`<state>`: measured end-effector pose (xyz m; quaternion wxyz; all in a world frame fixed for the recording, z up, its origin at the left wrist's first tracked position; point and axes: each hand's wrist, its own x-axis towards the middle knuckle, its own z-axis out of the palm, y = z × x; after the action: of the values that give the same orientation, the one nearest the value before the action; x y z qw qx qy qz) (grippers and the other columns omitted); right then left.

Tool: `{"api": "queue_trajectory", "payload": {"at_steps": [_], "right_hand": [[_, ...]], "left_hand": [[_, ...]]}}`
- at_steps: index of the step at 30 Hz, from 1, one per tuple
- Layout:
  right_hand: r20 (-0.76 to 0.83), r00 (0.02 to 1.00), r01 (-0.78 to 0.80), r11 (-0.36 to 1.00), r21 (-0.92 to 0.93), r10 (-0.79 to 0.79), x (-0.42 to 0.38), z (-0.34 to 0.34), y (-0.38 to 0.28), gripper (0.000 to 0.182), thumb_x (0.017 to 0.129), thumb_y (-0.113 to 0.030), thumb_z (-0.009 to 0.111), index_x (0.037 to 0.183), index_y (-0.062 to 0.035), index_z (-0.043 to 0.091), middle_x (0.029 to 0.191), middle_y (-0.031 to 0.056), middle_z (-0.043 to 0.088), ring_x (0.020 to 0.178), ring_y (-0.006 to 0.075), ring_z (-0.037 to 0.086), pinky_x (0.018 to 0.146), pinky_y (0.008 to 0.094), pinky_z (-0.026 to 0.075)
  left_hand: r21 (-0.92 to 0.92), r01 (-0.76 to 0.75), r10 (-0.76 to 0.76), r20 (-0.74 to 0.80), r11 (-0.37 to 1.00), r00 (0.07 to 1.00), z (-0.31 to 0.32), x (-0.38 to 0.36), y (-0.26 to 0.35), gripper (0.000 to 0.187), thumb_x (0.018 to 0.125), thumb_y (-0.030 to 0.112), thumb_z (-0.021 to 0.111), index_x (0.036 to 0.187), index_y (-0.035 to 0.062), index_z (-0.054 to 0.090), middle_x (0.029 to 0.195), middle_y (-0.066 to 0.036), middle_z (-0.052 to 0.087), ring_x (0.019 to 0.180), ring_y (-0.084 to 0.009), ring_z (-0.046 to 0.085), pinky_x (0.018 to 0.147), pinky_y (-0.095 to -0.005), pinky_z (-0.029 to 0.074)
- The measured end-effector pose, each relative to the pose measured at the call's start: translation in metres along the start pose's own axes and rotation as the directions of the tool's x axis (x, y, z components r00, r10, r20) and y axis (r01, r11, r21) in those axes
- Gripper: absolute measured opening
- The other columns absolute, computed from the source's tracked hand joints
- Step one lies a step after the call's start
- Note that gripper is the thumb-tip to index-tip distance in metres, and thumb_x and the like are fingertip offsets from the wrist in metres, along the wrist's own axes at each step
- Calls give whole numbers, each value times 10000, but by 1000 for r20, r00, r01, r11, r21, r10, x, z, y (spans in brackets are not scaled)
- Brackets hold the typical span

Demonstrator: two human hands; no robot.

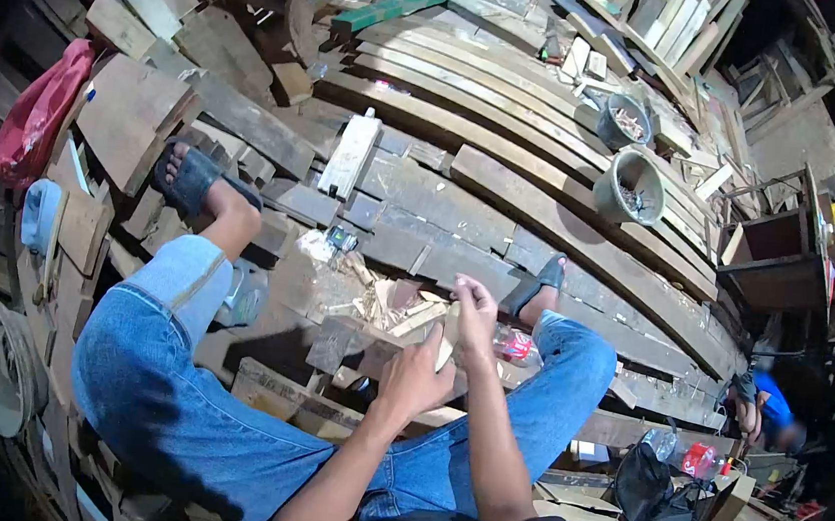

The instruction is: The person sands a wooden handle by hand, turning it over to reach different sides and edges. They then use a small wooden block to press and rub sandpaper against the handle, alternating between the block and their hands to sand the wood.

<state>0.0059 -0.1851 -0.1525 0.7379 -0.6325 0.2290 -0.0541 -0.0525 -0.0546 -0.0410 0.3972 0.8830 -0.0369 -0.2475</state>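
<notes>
Pale piece (450, 326) partly hidden by the left hand (416, 376)

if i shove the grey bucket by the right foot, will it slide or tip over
The grey bucket looks stiff-walled, so it would probably keep its shape. Its scraps sit below the rim, so it may be fairly light. It stands among long wooden beams with gaps and edges, so it might catch and tip rather than slide smoothly.

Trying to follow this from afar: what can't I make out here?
Head view:
- Full shape of the pale wood piece: left hand partly covers it.
- Whether the right hand grips a tool: its fingers hide this.
- Lettering on the plastic bottle: too small.
</notes>
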Motion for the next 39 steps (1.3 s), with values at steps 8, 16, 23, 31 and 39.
{"api": "queue_trajectory", "payload": {"at_steps": [8, 16, 23, 31, 39], "right_hand": [[-51, 868, -455, 832, 317, 494, 32, -27, 8, 496, 1015, -544, 515, 1221, -106, 622, 859, -15, 632, 695, 83, 559, 579, 259, 426], [-21, 866, -491, 842, -223, 499, 93, 6, 133, 381, 1005, -377, 582, 1224, -70, 639, 947, 45, 697, 783, 125, 639, 685, 304, 498], [205, 770, -135, 468, -873, 605, 94, 13, 245, 552, 884, -437, 668, 1256, -30, 636, 1105, 281, 697, 1058, 373, 683, 937, 438, 528], [185, 791, -69, 386, -920, 583, 118, 34, 324, 589, 878, -435, 671, 1331, -78, 559, 1176, 283, 663, 1133, 445, 623, 974, 485, 507], [145, 757, -26, 250, -968, 637, 160, 55, 323, 506, 939, -399, 543, 1409, -226, 470, 1457, 290, 433, 1239, 478, 549, 1038, 523, 469]], "left_hand": [[-287, 75, -117, -134, 955, 984, 23, 2, 1, 400, 992, 265, 517, 1276, -15, 495, 1032, -331, 651, 960, -554, 609, 839, -573, 470], [-777, 256, -387, 17, 576, 922, 33, 38, -28, 493, 1078, 267, 430, 1507, 72, 285, 978, -77, 624, 682, -107, 581, 559, -268, 500], [-874, 336, -494, 133, 350, 859, 16, 61, -43, 574, 1082, 201, 396, 1568, 110, 104, 1119, -138, 613, 665, -126, 602, 578, -265, 508], [-883, 396, -610, 174, 250, 773, 24, 79, -70, 425, 1070, 238, 403, 1416, 12, 305, 1127, -158, 628, 677, -160, 633, 616, -309, 527], [-887, 454, -673, 287, 81, 681, 12, 92, -66, 402, 1059, 218, 421, 1392, 25, 305, 1119, -154, 636, 677, -165, 625, 634, -318, 549]]}}
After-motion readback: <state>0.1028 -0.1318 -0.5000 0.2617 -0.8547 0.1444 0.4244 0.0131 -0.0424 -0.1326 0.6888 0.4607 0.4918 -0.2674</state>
